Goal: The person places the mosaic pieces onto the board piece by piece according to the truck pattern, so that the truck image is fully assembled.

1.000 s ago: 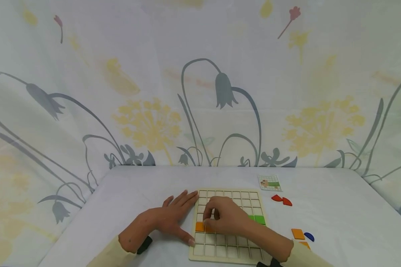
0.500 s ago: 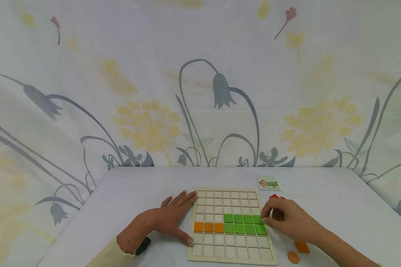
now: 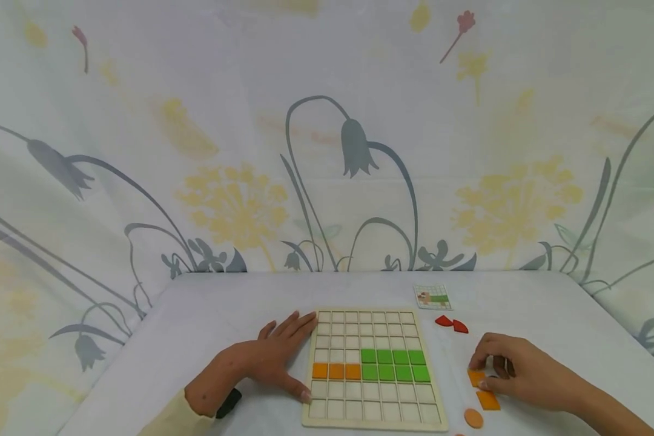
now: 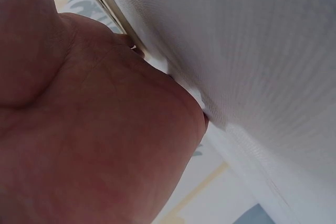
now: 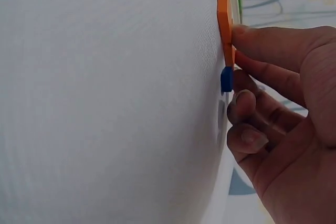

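My left hand (image 3: 275, 360) lies spread on the table, fingertips and thumb at the left edge of a wooden grid board (image 3: 376, 410); the left wrist view shows mostly its palm. In the board's grid sit a row of orange square tiles (image 3: 336, 371) and two rows of green square tiles (image 3: 386, 372). To the right of the board my right hand (image 3: 518, 369) pinches a loose orange square tile (image 3: 476, 378) between thumb and index finger. Another orange tile (image 3: 488, 400) lies just below it. The right wrist view shows a blue piece (image 5: 226, 79) close by the fingers.
A small pattern card (image 3: 433, 297) lies beyond the board's top right corner. Nearer are two red wedge pieces (image 3: 452, 324). A light orange round piece (image 3: 473, 418) lies by the board's lower right. A white cloth covers the table (image 3: 240, 297), with a flowered curtain behind.
My right hand left the orange row on the board and moved right to the loose orange tiles. All three orange tiles in the row now show. The left hand stays in place.
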A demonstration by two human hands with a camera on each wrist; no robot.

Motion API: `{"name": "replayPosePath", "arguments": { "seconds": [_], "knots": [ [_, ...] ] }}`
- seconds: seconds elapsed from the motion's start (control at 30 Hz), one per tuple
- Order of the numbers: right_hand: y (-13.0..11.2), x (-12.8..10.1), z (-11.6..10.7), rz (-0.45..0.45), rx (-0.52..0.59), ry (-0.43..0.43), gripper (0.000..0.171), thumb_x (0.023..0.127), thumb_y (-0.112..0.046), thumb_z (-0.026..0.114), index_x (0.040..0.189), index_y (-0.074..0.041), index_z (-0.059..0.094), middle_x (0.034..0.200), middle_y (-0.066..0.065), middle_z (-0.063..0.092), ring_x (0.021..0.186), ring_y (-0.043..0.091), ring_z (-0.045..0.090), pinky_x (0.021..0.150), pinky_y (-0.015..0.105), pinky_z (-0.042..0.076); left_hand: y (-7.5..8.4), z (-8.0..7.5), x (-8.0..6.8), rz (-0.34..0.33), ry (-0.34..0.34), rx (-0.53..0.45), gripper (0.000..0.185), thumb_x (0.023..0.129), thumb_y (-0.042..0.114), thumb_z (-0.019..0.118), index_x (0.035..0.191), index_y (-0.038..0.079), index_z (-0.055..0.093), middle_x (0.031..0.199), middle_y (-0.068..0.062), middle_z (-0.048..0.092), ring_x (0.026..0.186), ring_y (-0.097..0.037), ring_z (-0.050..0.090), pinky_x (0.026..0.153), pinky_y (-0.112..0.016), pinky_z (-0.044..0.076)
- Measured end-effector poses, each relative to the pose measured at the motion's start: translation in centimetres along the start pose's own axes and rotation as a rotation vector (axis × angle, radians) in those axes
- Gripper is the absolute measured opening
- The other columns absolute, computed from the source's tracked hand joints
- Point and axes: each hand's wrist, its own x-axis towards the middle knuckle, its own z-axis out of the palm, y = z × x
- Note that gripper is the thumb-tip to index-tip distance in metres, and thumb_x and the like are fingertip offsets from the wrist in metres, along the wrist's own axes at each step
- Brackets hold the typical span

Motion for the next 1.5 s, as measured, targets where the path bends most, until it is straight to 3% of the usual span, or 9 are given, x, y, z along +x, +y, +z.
{"name": "replayPosePath", "arguments": {
  "seconds": [0.17,0.37,0.5,0.73,1.0,1.2,1.5],
  "knots": [
    [-0.3,0.4,-0.4,0.083,-0.017,-0.049,0.022,0.092,-0.032,0.086,0.097,-0.025,0.065,0.089,-0.014,0.061,0.071,0.003,0.055,0.059,0.022,0.046,-0.1,0.1,0.2,0.005,0.0,-0.001,0.128,0.081,0.068,0.084,0.173,0.018,0.01,0.18,0.004,0.001,0.165,-0.031,-0.002,0.126,-0.067,0.009],
    [-1.0,1.4,-0.4,0.16,0.033,-0.089,0.019,0.092,-0.018,0.083,0.093,-0.022,0.064,0.076,-0.013,0.057,0.067,0.003,0.054,0.058,0.023,0.043,-0.2,0.2,0.2,0.007,-0.002,0.002,0.128,0.081,0.068,0.084,0.173,0.018,0.009,0.18,0.004,0.001,0.165,-0.03,-0.003,0.127,-0.066,0.009],
    [-1.9,2.9,0.0,0.19,0.05,-0.053,0.016,0.093,-0.012,0.08,0.095,-0.019,0.066,0.077,-0.011,0.058,0.068,0.004,0.053,0.058,0.023,0.043,-0.4,0.2,0.2,0.002,0.001,0.006,0.129,0.08,0.069,0.084,0.173,0.019,0.01,0.18,0.004,0.001,0.165,-0.03,-0.003,0.127,-0.066,0.009],
    [-3.8,7.0,1.6,0.077,0.096,0.028,0.011,0.096,-0.01,0.077,0.099,-0.015,0.068,0.084,-0.006,0.062,0.068,0.005,0.054,0.059,0.025,0.047,-0.4,0.2,0.2,-0.006,-0.002,0.001,0.129,0.08,0.068,0.084,0.173,0.019,0.009,0.18,0.005,0.001,0.165,-0.029,-0.003,0.127,-0.066,0.008],
    [-6.0,11.8,4.7,-0.029,0.143,0.01,0.01,0.099,-0.011,0.077,0.097,-0.017,0.069,0.087,-0.008,0.066,0.065,0.005,0.054,0.06,0.025,0.049,-0.3,0.2,0.2,-0.019,-0.009,-0.008,0.128,0.08,0.066,0.085,0.173,0.019,0.009,0.18,0.005,0.001,0.165,-0.029,-0.003,0.127,-0.066,0.006],
    [-6.9,14.7,7.1,-0.035,0.14,-0.044,0.005,0.1,-0.017,0.077,0.097,-0.016,0.074,0.081,-0.01,0.065,0.063,0.005,0.054,0.061,0.024,0.049,-0.3,0.2,0.1,-0.013,-0.002,-0.007,0.128,0.08,0.067,0.085,0.173,0.019,0.01,0.18,0.004,0.001,0.165,-0.029,-0.003,0.127,-0.066,0.006],
    [-7.8,16.9,9.2,0.013,0.075,-0.032,0.01,0.096,-0.014,0.08,0.092,-0.018,0.072,0.082,-0.012,0.066,0.068,0.006,0.057,0.066,0.026,0.051,-0.5,0.3,0.3,-0.006,-0.004,-0.007,0.127,0.081,0.067,0.084,0.173,0.019,0.009,0.18,0.005,0.001,0.165,-0.029,-0.003,0.127,-0.066,0.006]
  ]
}}
